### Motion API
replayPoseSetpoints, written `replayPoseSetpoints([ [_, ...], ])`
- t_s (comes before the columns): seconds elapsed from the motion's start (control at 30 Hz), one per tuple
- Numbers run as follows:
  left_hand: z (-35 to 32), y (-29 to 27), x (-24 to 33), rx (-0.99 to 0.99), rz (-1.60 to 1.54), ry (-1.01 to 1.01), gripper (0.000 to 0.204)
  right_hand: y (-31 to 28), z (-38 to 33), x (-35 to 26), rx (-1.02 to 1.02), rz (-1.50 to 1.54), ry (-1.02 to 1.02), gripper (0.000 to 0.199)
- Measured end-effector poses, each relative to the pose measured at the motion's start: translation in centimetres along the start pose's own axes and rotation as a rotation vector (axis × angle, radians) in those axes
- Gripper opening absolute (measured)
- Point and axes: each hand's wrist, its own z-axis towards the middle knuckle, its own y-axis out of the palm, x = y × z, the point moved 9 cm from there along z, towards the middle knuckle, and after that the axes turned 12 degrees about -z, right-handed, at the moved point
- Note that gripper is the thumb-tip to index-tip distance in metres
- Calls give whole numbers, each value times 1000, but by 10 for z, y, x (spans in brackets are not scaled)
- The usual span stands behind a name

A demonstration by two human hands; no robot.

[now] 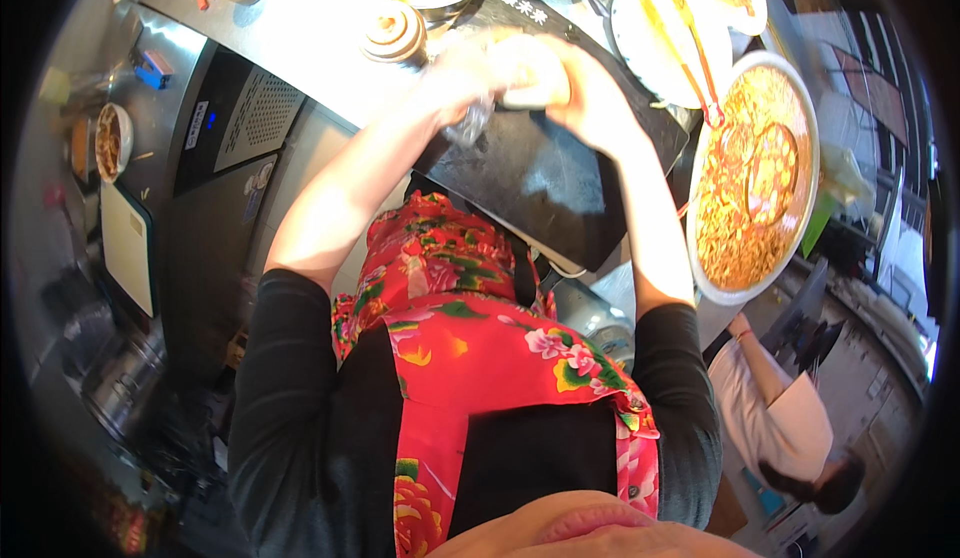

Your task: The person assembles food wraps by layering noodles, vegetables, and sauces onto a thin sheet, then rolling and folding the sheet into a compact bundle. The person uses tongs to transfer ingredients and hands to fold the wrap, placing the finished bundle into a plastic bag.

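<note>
Tabletop before you carries a dark board. Above it, your right hand grasps a pale item in its fingers; not set down, its handling looks unfinished. Your left hand blurs beside clear plastic; I cannot tell its grip.

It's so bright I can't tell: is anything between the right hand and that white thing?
Nothing visible: the right hand seems to touch the white thing, though glare hides details. Crumpled clear plastic hangs by the left hand.
</note>
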Motion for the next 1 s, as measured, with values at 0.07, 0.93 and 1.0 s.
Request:
replayPoseSetpoints([
  [0.07, -33, 9, -31, 55, 202, -43, 70, 20, -39, -18, -49, 107, 81, 56],
  [0.93, -140, 42, -109, 153, 160, -211, 24, 42, -190, -89, 396, -21, 265, 36],
  [1.0, -133, 57, -177, 5, -195, -370, 33, 84, -214, -128, 374, -145, 102, 34],
])
